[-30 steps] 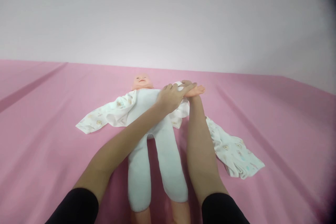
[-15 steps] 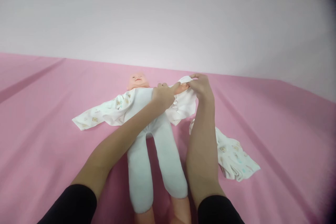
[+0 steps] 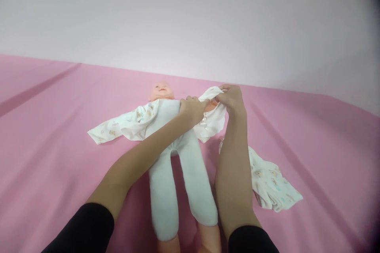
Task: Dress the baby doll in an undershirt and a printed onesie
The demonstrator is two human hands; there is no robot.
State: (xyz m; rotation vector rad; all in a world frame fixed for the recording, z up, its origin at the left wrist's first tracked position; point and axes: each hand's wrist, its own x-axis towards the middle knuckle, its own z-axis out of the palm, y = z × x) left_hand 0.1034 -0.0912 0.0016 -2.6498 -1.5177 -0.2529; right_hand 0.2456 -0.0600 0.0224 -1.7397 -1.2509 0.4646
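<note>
The doll lies on its back on the pink sheet, with its head at the far end and its bare feet near the person. Its body and legs are soft and white. The left hand reaches across the doll's middle and is closed around its arm, and a bit of the doll's small hand peeks out past the thumb. The right hand pinches the edge of the white shirt just beside it, with thumb and fingers together on it. The shirt's other sleeve lies out flat on the left, with little pictures on it. Another cloth lies bunched beside the right arm.
</note>
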